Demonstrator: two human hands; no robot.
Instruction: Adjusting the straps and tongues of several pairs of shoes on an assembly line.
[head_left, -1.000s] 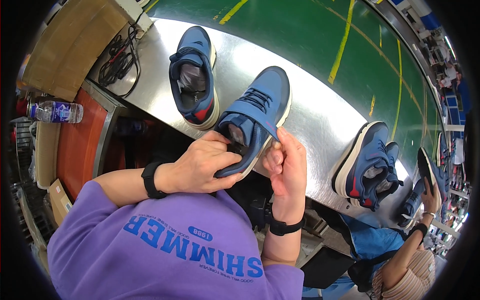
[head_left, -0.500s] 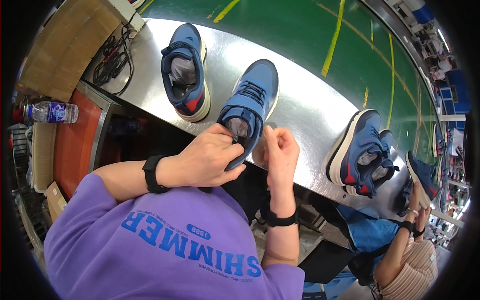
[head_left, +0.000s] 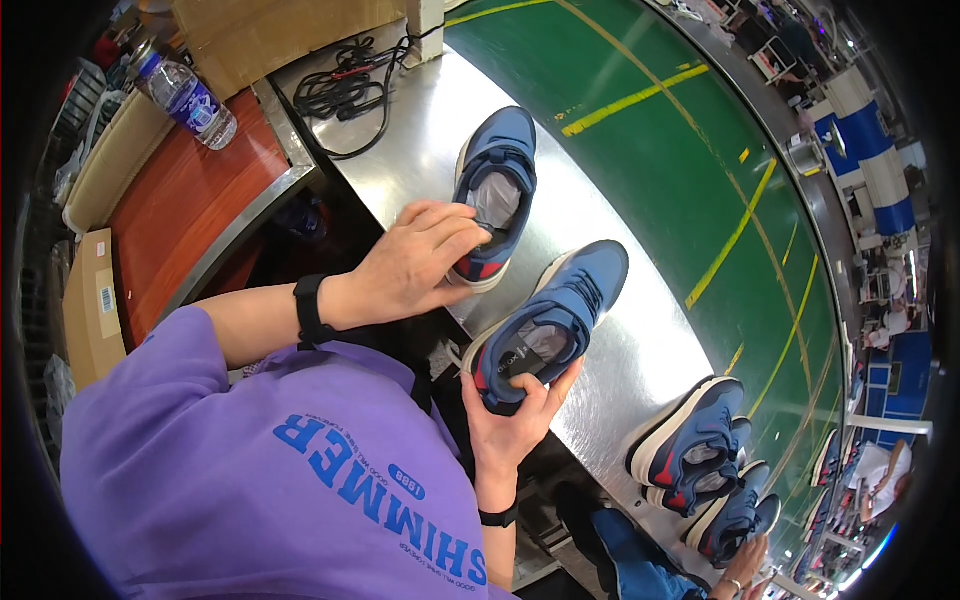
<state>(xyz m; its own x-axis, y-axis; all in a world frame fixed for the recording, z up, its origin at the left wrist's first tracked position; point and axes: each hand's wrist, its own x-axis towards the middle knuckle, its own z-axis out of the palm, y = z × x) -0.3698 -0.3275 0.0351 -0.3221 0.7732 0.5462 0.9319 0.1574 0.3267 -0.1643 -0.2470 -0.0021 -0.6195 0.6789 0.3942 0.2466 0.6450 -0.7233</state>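
Two blue sports shoes with navy trim, red heel patches and white soles are in front of me. My left hand point(head_left: 425, 258) grips the heel collar of the farther shoe point(head_left: 512, 140), its fingertips at the opening. Crumpled pale stuffing point(head_left: 494, 200) fills that shoe. My right hand point(head_left: 515, 420) holds the nearer shoe point(head_left: 590, 275) by the heel, thumb inside the collar and fingers along the sides. A dark printed insole point(head_left: 515, 357) and more stuffing show inside it. Both toes point away from me.
More matching shoes point(head_left: 690, 445) stand together farther right on the metal bench point(head_left: 640, 350), beside a co-worker's hand point(head_left: 742, 568). Black cables point(head_left: 345, 90) lie by a cardboard box point(head_left: 290, 35). A water bottle point(head_left: 190, 105) rests on the red-brown table point(head_left: 200, 205).
My left hand has left the nearer shoe and taken the farther one's heel. My right hand, earlier beside the nearer shoe, now grips its heel. The whole view has shifted.
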